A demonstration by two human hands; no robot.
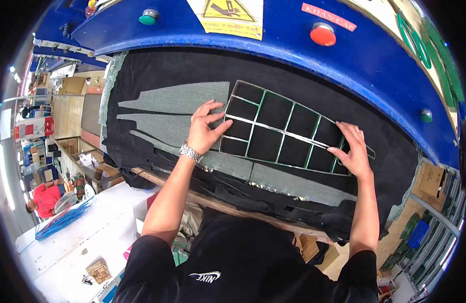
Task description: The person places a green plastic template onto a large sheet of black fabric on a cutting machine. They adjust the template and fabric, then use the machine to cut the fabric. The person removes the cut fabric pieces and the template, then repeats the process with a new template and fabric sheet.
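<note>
A metal cutting die [255, 124], a long tapering frame with green and silver crossbars, lies on black sheet material [177, 65]. At its wide left end, my left hand [205, 129] pinches the edge between thumb and fingers; a silver watch [191, 151] is on that wrist. My right hand [354, 151] grips the narrow right end, with the thumb on the middle bar and fingers over the far edge. Left of the die, grey-green cut-out areas [185, 96] show between the black material. Another grey-green strip [303, 181] runs along the near side of the die.
A blue press beam [273, 43] spans the far side, with a red button [322, 34] and green buttons [148, 17]. Ragged black scraps [233, 189] line the near edge. At left stands a white table [106, 222] with blue strands [63, 222]; a person in red [45, 199] is beyond it.
</note>
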